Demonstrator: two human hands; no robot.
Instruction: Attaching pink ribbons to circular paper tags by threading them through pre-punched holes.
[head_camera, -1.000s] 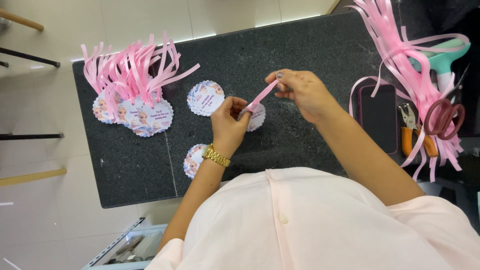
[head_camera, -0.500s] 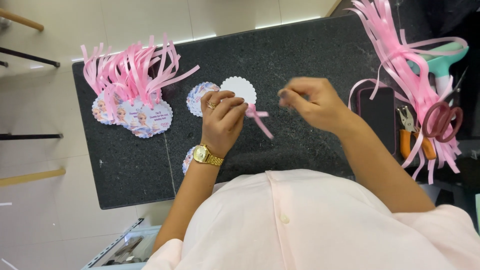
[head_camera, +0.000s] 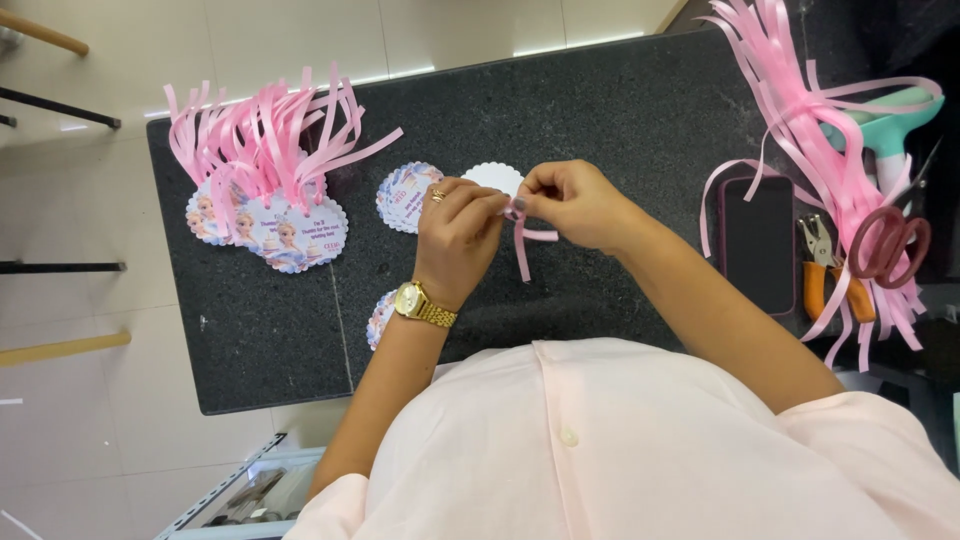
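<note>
My left hand (head_camera: 458, 232) and my right hand (head_camera: 568, 203) meet over the dark stone counter (head_camera: 600, 110). Between them they pinch a short pink ribbon (head_camera: 525, 245) at the edge of a round scalloped white tag (head_camera: 492, 178); the ribbon's two ends hang down below the fingers. A gold watch sits on my left wrist. A printed round tag (head_camera: 402, 196) lies just left of my left hand, and another tag (head_camera: 379, 320) peeks out under my left forearm.
A heap of finished tags with pink ribbons (head_camera: 265, 180) lies at the counter's left. At the right are a dark phone (head_camera: 757, 243), a bundle of loose pink ribbons (head_camera: 820, 130), scissors (head_camera: 888, 245), an orange-handled punch (head_camera: 818, 262) and a teal glue gun (head_camera: 900, 125).
A second ago the ribbon was stretched up between my hands. My hands have since come together at the tag's edge, and the ribbon ends now hang below.
</note>
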